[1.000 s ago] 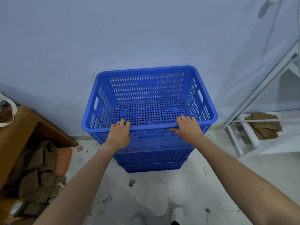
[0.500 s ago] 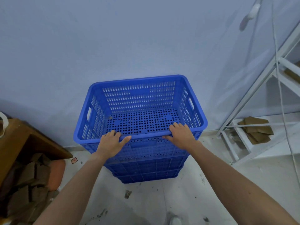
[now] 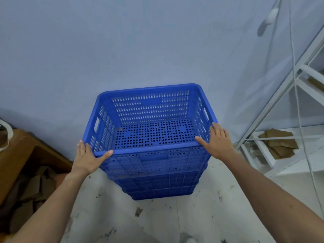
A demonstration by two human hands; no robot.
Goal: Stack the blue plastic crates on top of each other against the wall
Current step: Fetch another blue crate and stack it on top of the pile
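beyond both hands, the pale blue wall fills the upper half of the view, and the stained white floor runs beneath the outstretched forearms. out past the right hand stands a white metal rack with folded brown cardboard on its low shelf. to the outside of the left hand sits a brown wooden piece with cardboard scraps piled under it. between the two hands is the stack of blue crates, its far side at the wall; whether it touches the wall cannot be told. the top crate is empty and perforated, nested on the lower crates. the left hand sits at the near left corner of the top crate, fingers flat against the outer side wall, thumb spread along the front rim, open and pressing, not curled round anything. the right hand lies at the near right corner, fingers extended along the side rim, thumb reaching across the front rim, likewise spread and resting on the plastic. a small bit of debris lies on the floor below and between the hands.
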